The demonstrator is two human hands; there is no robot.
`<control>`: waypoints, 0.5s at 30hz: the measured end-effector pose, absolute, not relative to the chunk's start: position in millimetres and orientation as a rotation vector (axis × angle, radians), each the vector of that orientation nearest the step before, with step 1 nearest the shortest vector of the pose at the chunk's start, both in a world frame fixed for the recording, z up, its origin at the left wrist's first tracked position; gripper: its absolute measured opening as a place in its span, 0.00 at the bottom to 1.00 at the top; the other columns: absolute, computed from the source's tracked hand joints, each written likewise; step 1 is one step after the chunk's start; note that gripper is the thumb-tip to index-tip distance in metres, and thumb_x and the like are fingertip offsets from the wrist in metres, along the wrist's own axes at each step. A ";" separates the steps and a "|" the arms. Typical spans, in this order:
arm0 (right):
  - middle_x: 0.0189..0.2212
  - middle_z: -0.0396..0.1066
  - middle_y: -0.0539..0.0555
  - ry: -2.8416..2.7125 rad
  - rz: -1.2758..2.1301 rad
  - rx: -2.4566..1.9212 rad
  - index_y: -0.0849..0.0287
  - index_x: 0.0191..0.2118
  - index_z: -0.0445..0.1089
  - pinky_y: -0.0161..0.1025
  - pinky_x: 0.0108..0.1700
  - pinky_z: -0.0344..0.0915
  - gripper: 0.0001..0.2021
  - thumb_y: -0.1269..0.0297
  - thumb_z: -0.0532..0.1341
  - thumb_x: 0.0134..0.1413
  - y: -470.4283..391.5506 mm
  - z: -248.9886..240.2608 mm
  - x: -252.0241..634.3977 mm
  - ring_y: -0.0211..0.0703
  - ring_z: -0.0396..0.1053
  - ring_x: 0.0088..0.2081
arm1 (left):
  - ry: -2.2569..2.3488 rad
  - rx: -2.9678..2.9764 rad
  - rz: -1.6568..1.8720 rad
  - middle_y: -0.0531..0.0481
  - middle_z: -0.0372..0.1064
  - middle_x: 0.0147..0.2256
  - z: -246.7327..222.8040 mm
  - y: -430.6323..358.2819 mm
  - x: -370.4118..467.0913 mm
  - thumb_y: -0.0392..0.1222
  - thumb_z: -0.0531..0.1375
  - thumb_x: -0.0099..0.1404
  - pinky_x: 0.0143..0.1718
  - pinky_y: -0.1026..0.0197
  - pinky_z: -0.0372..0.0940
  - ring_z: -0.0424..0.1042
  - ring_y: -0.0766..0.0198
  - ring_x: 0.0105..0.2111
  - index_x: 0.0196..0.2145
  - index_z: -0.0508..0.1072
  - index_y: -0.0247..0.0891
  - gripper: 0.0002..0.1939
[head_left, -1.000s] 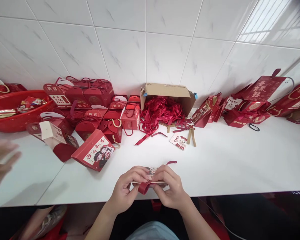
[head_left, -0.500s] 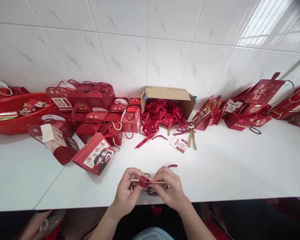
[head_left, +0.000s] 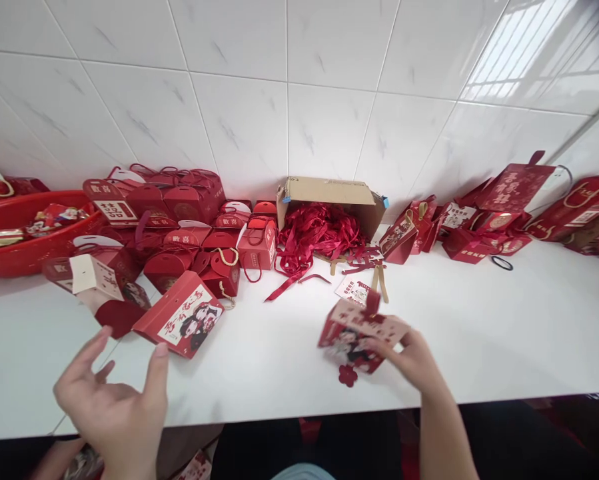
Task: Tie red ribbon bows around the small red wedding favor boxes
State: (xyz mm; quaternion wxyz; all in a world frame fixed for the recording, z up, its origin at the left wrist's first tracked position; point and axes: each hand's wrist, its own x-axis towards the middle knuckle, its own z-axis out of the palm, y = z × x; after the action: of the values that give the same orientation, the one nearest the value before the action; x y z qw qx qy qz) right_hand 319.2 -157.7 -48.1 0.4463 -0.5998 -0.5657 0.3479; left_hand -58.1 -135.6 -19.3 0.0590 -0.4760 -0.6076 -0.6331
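Note:
My right hand (head_left: 406,353) grips a small red gift box (head_left: 352,343) by its right side, at the front of the table. The box has a pink printed top, a dark red loop handle (head_left: 373,302) and a couple picture on its face; a red flower-shaped piece (head_left: 348,375) hangs at its lower front. My left hand (head_left: 114,400) is raised at the near left with its fingers spread and nothing in them. Just beyond it stands a red box with a couple picture (head_left: 182,317), and left of that a partly folded box with a cream flap (head_left: 96,277).
Against the tiled wall sit stacked red gift boxes (head_left: 194,193) and a cardboard carton (head_left: 329,190) of red ribbons (head_left: 319,230). A red basin (head_left: 39,257) is at the left. Red boxes (head_left: 509,190) and a black ring (head_left: 502,263) lie right. Part of another person shows lower left.
My hands have parted. The right has carried the gift box forward and to the right; the left has let go and swung left, opening.

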 end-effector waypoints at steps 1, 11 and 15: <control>0.40 0.75 0.60 -1.282 0.762 -1.610 0.61 0.40 0.73 0.45 0.42 0.70 0.20 0.52 0.68 0.43 -153.8 -48.0 338.2 0.54 0.73 0.41 | -1.860 -1.404 -1.900 0.30 0.61 0.57 -21.4 -131.3 -66.7 0.48 0.70 0.44 0.52 0.35 0.60 0.62 0.37 0.56 0.57 0.62 0.31 0.44; 0.60 0.52 0.74 -0.843 -0.054 -1.887 0.70 0.60 0.56 0.60 0.56 0.58 0.40 0.46 0.60 0.47 -120.2 -89.8 386.1 0.66 0.51 0.62 | -2.411 -1.468 -1.767 0.43 0.73 0.48 -67.7 -101.8 -95.9 0.54 0.68 0.48 0.51 0.47 0.64 0.71 0.49 0.48 0.50 0.69 0.39 0.33; 0.48 0.67 0.63 -1.249 0.245 -1.691 0.58 0.50 0.67 0.53 0.48 0.67 0.19 0.53 0.54 0.58 -134.7 -105.7 345.0 0.53 0.66 0.49 | -2.360 -1.494 -1.812 0.48 0.76 0.40 -75.1 -98.7 -92.5 0.57 0.64 0.54 0.44 0.55 0.69 0.74 0.57 0.37 0.44 0.73 0.39 0.24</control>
State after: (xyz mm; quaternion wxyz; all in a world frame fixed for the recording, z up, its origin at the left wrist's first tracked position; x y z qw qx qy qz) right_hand 345.0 -134.7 -105.7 0.4905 -0.6962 -0.5144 0.1007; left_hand -92.5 -98.7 -75.1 -0.0939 -0.4468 -0.7058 -0.5418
